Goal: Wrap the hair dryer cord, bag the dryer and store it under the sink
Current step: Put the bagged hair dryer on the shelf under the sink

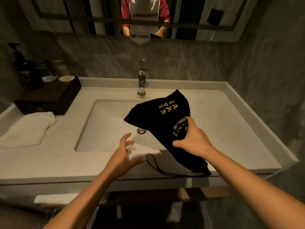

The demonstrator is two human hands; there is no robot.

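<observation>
On the far left of the pale stone desk (pixel 49 156) a folded white towel (pixel 28 129) lies soft and flat, and behind it a dark wooden tray (pixel 49 96) carries glass jars and a pump bottle. In the middle is the smooth rectangular sink (pixel 105 116) with a chrome faucet (pixel 142 81). The left hand (pixel 123 151) hovers over the front rim, its grip wide and empty, near the thin drawstring (pixel 156 167) that hangs in a loop. On the right, the right hand (pixel 193 139) has its grip closed on the black cloth bag (pixel 161 119) with gold letters; the bag looks flat. The hair dryer itself is not visible, so I cannot tell where it is. I judge the bagging step is in hand; next the mouth must be opened with both hands
</observation>
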